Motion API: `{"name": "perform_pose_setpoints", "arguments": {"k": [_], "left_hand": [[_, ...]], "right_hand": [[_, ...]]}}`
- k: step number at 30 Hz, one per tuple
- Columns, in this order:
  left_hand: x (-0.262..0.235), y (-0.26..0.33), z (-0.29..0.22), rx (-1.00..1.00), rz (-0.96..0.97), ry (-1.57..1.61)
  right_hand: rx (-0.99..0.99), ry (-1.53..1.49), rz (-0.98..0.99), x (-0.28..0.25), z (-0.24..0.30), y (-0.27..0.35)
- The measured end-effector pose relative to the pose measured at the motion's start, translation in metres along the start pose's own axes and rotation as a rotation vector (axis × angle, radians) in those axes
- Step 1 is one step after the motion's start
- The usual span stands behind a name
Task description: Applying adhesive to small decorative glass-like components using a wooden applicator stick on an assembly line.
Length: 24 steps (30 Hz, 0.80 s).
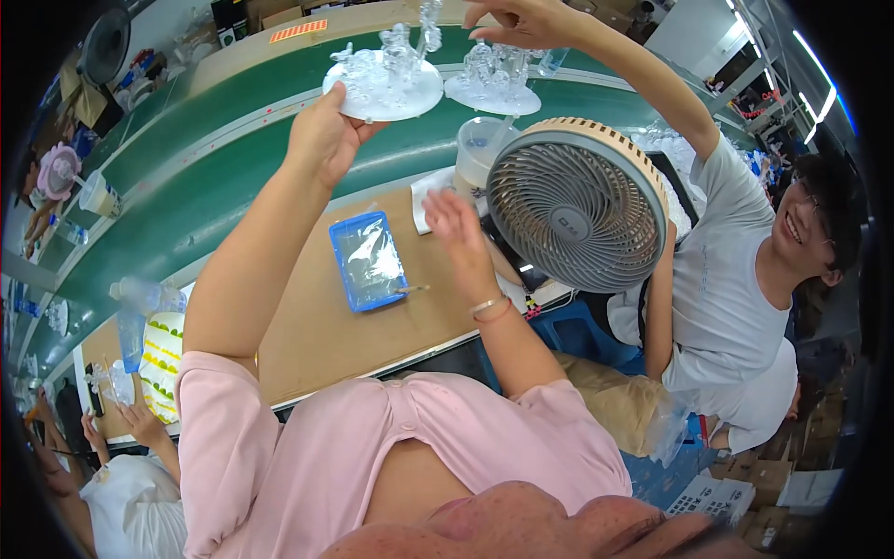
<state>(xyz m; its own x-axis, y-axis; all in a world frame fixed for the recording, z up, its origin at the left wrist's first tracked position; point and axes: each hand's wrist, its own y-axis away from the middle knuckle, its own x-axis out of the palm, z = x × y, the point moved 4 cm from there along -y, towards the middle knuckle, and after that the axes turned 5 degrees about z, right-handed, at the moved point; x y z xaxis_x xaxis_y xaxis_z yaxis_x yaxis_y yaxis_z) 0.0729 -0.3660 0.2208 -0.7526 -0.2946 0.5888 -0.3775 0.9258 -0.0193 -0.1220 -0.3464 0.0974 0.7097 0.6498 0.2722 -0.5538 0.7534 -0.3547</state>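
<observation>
My left hand (328, 140) reaches far forward and grips a clear plastic ornament (384, 88) by the edge of its round base. Small see-through figures stand up from that base. My right hand (456, 228) is raised over the brown work board (289, 298) with its fingers apart, slightly blurred and holding nothing. Below and left of it lies a blue shallow tray (369, 263) with shiny clear film inside. A thin brownish stick (413, 289) sticks out past the tray's right side.
A second clear ornament (492, 88) is beside the first, under a co-worker's hand (521, 20). A round grey fan (573, 205) stands right of my right hand, with a translucent plastic cup (477, 154) behind it. A green conveyor belt (223, 200) runs beyond the board.
</observation>
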Motion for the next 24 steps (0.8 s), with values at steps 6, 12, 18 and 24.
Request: {"name": "perform_pose_setpoints", "arguments": {"k": [6,12,18,24], "left_hand": [[-0.072,0.063,-0.026,-0.009,-0.057,0.119],[-0.180,0.165,-0.014,0.053,-0.256,0.290],[-0.259,0.225,0.023,0.000,-0.512,0.339],[-0.291,0.250,0.033,0.025,-0.615,0.443]], "right_hand": [[-0.157,-0.476,-0.250,0.007,-0.007,-0.069],[-0.137,-0.636,-0.242,-0.012,-0.009,-0.114],[-0.126,-0.598,-0.389,-0.051,0.023,-0.148],[-0.023,-0.434,-0.529,-0.026,0.022,-0.164]]}}
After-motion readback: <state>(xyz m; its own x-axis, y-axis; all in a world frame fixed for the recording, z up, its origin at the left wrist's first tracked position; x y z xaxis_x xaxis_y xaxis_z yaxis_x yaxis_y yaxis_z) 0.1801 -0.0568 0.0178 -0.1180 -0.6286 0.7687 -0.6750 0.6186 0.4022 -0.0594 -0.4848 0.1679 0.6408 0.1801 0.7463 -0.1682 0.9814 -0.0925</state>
